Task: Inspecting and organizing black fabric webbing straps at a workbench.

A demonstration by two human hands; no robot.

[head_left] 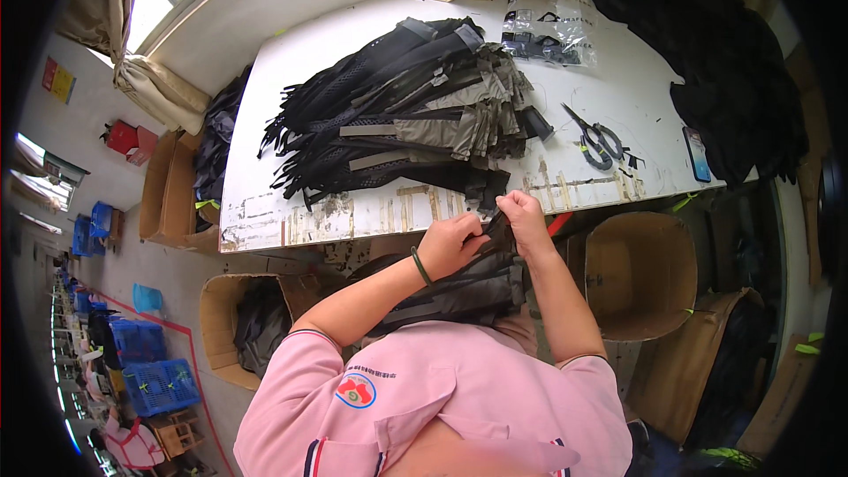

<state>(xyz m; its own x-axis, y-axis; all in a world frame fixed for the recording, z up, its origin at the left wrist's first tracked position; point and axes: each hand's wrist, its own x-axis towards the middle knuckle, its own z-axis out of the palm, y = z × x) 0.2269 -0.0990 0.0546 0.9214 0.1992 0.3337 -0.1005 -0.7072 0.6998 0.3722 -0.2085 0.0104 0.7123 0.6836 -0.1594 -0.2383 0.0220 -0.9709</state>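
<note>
Clear plastic packets (pixel 549 31) are being kept at the table's far edge — a phone screen (pixel 696 154) is lying right.

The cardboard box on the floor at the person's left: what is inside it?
The cardboard box holds crumpled dark fabric, apparently like the black pieces on the table. The person's left arm and pink sleeve cover its right side; the bottom is hidden.

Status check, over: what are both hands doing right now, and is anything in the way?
Left hand and right hand pinching dark fabric piece at table edge. Fabric pile close ahead. Scissors aside.
</note>
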